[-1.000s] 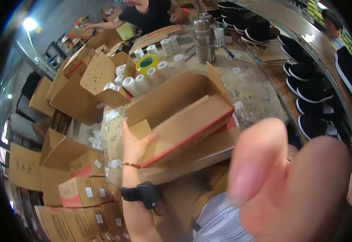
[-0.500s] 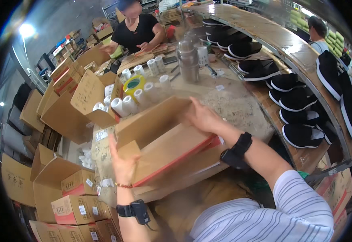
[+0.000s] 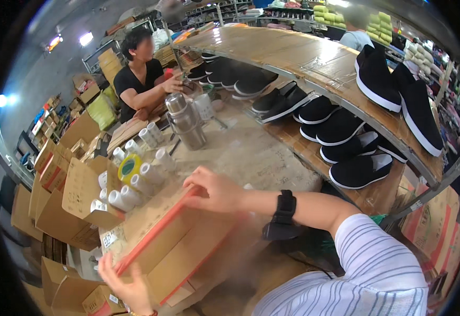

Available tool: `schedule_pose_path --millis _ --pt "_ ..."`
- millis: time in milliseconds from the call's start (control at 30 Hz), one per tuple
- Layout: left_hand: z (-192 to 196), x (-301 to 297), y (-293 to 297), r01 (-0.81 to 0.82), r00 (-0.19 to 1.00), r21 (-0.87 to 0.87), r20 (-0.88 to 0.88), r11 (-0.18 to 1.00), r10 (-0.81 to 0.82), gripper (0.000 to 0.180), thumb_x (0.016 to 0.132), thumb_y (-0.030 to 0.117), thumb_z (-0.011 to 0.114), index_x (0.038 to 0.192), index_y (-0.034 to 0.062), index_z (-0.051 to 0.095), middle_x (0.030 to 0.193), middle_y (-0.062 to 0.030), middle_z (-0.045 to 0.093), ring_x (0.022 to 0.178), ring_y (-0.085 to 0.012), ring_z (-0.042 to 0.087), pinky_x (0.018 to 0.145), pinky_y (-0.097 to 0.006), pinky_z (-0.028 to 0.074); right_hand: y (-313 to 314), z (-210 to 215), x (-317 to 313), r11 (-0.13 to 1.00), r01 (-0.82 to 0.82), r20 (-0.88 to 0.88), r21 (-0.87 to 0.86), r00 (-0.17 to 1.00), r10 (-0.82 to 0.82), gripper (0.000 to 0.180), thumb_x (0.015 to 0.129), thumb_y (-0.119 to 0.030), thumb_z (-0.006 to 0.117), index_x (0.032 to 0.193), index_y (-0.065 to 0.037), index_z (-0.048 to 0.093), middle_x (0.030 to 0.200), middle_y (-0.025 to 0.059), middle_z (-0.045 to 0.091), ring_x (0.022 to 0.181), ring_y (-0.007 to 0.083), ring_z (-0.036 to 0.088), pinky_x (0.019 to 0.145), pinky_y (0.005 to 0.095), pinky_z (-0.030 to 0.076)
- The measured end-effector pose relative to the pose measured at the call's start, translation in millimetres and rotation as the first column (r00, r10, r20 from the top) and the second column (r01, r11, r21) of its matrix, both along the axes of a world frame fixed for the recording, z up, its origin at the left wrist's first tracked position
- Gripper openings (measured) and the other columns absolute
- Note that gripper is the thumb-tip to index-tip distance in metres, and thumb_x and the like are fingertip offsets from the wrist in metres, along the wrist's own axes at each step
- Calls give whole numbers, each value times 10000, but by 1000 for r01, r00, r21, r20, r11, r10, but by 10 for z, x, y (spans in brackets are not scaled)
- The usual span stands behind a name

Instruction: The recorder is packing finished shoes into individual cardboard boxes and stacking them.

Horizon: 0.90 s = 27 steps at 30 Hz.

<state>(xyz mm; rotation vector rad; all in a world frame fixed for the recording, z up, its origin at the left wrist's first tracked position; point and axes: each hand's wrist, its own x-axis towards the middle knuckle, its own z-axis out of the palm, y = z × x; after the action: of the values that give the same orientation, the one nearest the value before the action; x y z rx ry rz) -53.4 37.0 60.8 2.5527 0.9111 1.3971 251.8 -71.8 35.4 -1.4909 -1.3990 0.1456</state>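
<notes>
An open, shallow cardboard box [image 3: 201, 250] with red edges is tilted in front of me, its bare inside showing. My right hand [image 3: 214, 192] pinches its far corner, with the thumb at the red rim. At the near left end, my left hand [image 3: 127, 287] grips the box wall, thumb and fingers on either side of the corner. The lower right part of the box is smeared by motion. Beneath it lies the worktable [image 3: 235, 152], with white label rolls [image 3: 130, 197] and a yellow tape roll [image 3: 130, 167] beyond the box.
Black slip-on shoes [image 3: 340, 126] line a shelf at the right, with more on its upper board [image 3: 293, 58]. A steel flask [image 3: 185, 124] stands on the table. Open cartons [image 3: 61, 216] crowd the left. Across the table sits a person in black [image 3: 140, 79].
The box has been turned and tilted, so its inside and red rim now face me. Both hands moved left and toward me with it. My view swung right; the person opposite raised a hand.
</notes>
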Motion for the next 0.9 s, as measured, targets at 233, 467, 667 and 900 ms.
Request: schedule_pose_path --millis 233,467,667,900 --pt "-511 404 59 -303 744 -87 -644 949 178 528 861 327 496 1351 135 446 1402 -168 380 1328 -333 306 1085 -561 110 376 -1199 1364 972 223 220 -76 954 -202 299 861 -396 568 998 -149 666 986 131 609 863 303 593 784 384 476" --pt "-386 400 23 -266 699 -23 -693 964 176 528 885 333 492 1366 124 434 1412 -196 363 1312 -367 314 1084 -482 196 -54 -498 3288 522 852 489 -24 466 -737 392 781 -298 651 895 77 648 996 275 590 932 386 578 835 452 463" --pt "-406 424 111 -236 678 -21 -719 972 149 539 891 384 514 1372 156 434 1415 -201 358 1311 -360 315 1084 -476 192 -253 -581 3804 383 788 248 -482 542 -803 763 740 -412 711 1287 25 408 1221 285 522 1149 386 510 941 408 428" --pt "-336 496 50 -249 739 -143 -668 958 93 541 844 263 491 1369 147 430 1406 -184 360 1331 -374 278 1097 -505 143 -17 -584 3515 456 835 -67 -309 459 -886 628 825 -572 526 1005 20 630 1009 263 610 973 401 580 782 423 456"
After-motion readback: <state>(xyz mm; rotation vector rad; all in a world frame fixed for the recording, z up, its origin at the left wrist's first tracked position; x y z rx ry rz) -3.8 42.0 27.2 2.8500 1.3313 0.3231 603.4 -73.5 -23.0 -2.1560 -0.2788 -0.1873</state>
